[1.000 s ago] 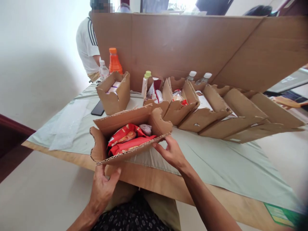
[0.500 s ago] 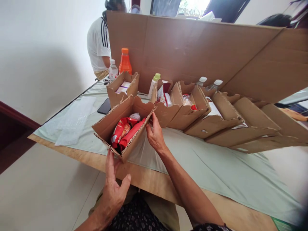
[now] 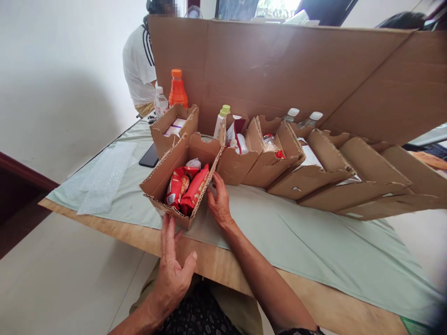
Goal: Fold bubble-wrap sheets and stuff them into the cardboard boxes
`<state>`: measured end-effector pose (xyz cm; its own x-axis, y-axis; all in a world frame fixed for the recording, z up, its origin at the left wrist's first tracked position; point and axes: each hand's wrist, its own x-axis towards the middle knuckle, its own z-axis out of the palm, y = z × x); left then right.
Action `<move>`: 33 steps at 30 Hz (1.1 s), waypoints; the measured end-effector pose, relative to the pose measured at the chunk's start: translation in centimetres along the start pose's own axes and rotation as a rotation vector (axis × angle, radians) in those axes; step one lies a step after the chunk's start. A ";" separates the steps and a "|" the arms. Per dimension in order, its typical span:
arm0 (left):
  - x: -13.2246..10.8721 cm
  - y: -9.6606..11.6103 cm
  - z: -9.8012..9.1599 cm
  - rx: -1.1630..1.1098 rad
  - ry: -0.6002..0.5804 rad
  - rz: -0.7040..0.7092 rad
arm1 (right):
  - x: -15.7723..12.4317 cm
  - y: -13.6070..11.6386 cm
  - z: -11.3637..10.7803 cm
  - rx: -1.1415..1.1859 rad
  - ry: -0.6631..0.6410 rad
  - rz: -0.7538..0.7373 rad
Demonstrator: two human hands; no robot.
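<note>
In front of me stands an open cardboard box (image 3: pixel 157 186) near the table's front edge. Two red snack bags (image 3: pixel 193 188) lie in it, with a small clear-wrapped item (image 3: pixel 193 163) behind them. My left hand (image 3: pixel 174 263) is open, its fingertips against the box's near end and its thumb spread away. Along the box's right side rests my right hand (image 3: pixel 219 201), open, with fingers stretched up the wall. Neither hand is wrapped round the box. The box's underside is hidden.
A row of cardboard boxes (image 3: pixel 270 167) with packaged goods runs rightward. Another box (image 3: pixel 167 142), an orange bottle (image 3: pixel 178 90) and a phone (image 3: pixel 149 156) stand or lie behind. Bubble wrap (image 3: pixel 104 181) lies left. A cardboard partition (image 3: pixel 261 70) stands behind; a person (image 3: pixel 138 70) sits beyond.
The box has turned slightly and its near end has shifted right. My right hand has slid down and nearer along its side; my left hand has moved a little right with the near end.
</note>
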<state>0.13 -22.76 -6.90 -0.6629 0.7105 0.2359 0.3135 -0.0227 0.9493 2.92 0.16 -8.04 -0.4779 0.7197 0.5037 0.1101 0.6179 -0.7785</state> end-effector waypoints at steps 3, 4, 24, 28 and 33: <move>0.3 0.2 1.0 -0.054 0.037 0.000 | -1.3 2.1 0.7 -0.008 0.001 0.059; 0.5 0.3 1.4 -0.079 0.041 -0.003 | -1.5 2.6 0.9 -0.010 0.001 0.068; 1.4 -0.7 2.8 -0.086 0.026 -0.007 | 7.2 -3.9 -8.3 -0.389 0.237 -0.143; 1.5 -0.4 3.6 -0.097 0.025 -0.026 | 12.1 -6.3 -9.8 -0.797 -0.094 0.011; 1.5 -0.4 3.9 -0.110 0.036 -0.050 | 12.7 -7.2 -10.3 -0.987 -0.228 0.105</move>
<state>1.65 -18.96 -7.74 -0.7007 0.6868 0.1930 0.2044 -0.0659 0.9767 5.03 8.05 7.81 -0.5675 0.7716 0.2872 0.7816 0.6146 -0.1068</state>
